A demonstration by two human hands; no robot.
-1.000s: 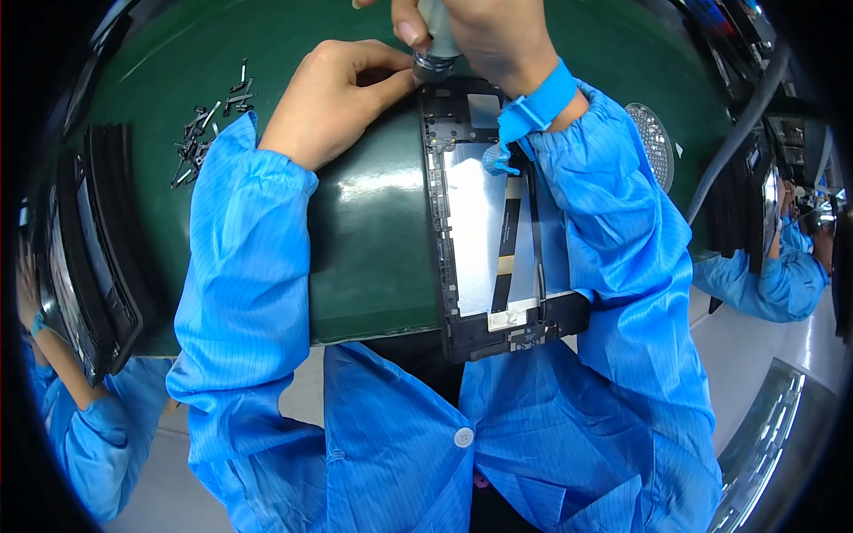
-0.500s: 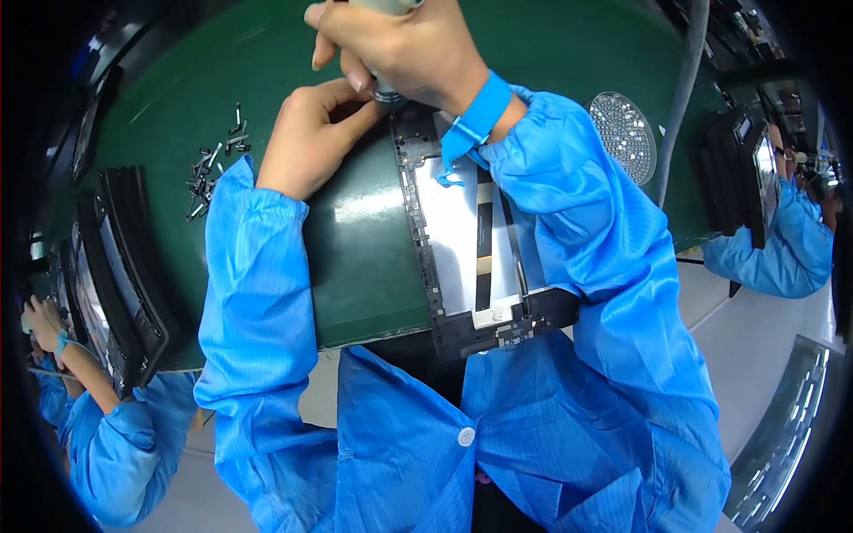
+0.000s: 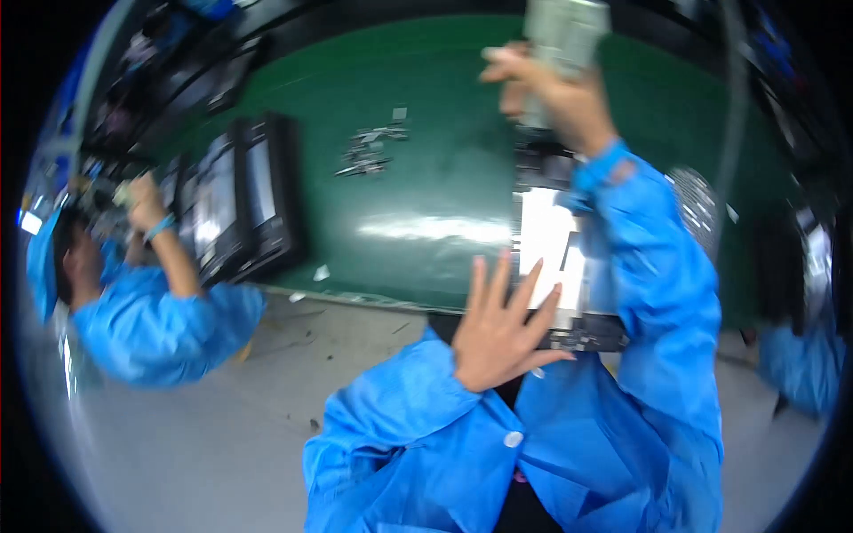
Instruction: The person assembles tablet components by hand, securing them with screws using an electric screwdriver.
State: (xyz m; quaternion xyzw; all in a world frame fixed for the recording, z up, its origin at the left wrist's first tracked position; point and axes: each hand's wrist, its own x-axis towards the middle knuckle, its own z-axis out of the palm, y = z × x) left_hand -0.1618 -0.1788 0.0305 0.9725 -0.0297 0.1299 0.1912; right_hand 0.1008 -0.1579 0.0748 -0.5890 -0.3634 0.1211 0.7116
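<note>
An opened tablet point(image 3: 544, 226), with a bright silvery inner plate and dark circuit strips, lies in front of me at the table's near edge. My left hand point(image 3: 506, 327) is open with fingers spread, over the tablet's lower left edge; I cannot tell whether it touches. My right hand point(image 3: 569, 102) is closed around a pale grey-green electric screwdriver point(image 3: 569, 35) at the tablet's far end. The tool's tip is blurred and I cannot make out where it rests. My right sleeve covers part of the tablet's right side.
Small metal parts point(image 3: 369, 151) lie scattered on the green table point(image 3: 418, 195). Dark tablet-like panels point(image 3: 258, 191) stand at left, near a co-worker in blue point(image 3: 169, 311). A round clear tray point(image 3: 693, 204) and a grey cable point(image 3: 734, 115) are at right.
My left hand has left the screwdriver's lower end and come back to the tablet's near left edge, fingers spread. The right hand still grips the tool. The whole view has swung left.
</note>
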